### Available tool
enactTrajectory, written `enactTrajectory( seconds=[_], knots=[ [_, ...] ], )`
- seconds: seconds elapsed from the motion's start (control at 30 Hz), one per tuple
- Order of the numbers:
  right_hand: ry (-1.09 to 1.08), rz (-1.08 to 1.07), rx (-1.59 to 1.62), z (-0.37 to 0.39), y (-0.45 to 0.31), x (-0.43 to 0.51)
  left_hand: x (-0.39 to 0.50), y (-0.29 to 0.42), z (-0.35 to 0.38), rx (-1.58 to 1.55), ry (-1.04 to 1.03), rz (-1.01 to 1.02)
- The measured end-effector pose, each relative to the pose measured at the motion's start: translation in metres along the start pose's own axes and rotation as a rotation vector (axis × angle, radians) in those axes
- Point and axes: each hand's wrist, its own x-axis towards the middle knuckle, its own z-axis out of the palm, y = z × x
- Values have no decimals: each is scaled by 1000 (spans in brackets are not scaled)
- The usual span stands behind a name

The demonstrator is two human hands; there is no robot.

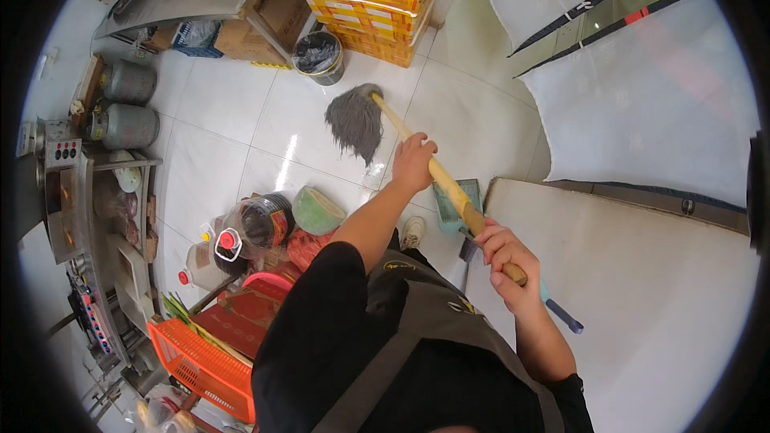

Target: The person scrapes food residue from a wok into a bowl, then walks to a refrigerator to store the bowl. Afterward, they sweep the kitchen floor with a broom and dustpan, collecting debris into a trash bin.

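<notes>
A string mop with a grey head [358, 120] lies on the white tiled floor [225, 108], its strands fanned toward the lower left. Its pale wooden handle [450, 185] slants down to the right across my front. My left hand [414, 162] wraps the handle partway along, with the arm stretched forward. Near the darker top end of the handle, my right hand [510, 261] is closed around the wood. A green dustpan [458, 204] stands under the handle, close to my shoe [412, 233].
A black-lined bucket [319, 59] stands beyond the mop head, beside stacked yellow boxes [367, 12]. Bottles [201, 266], a cut melon [317, 210] and an orange basket [201, 367] are at left. Gas cylinders [131, 126] line the far left; a white surface [613, 288] borders the right, below hanging curtains [643, 96].
</notes>
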Motion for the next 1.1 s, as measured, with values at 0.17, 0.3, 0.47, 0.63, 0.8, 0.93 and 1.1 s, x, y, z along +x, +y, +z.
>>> enactTrajectory(
  seconds=[0.17,0.3,0.47,0.63,0.8,0.93,1.1],
  knots=[
    [242,-11,-57,13,12,-28,19,15,28,-50,-343,-73],
    [278,-165,-279,17,-1,-43,12,35,33,-67,-413,73],
    [309,-347,-114,-1,-40,-48,-6,83,21,-192,-450,46],
    [312,-392,61,-7,-79,-56,-45,123,1,-272,-396,-70],
    [264,-387,177,-7,-116,-57,-80,147,-7,-419,-283,-14],
    [465,-599,50,0,-129,-50,-76,146,-41,-507,-235,-53],
    [598,-442,-192,-19,-114,-74,-11,95,-154,-802,50,-378]
  ],
)
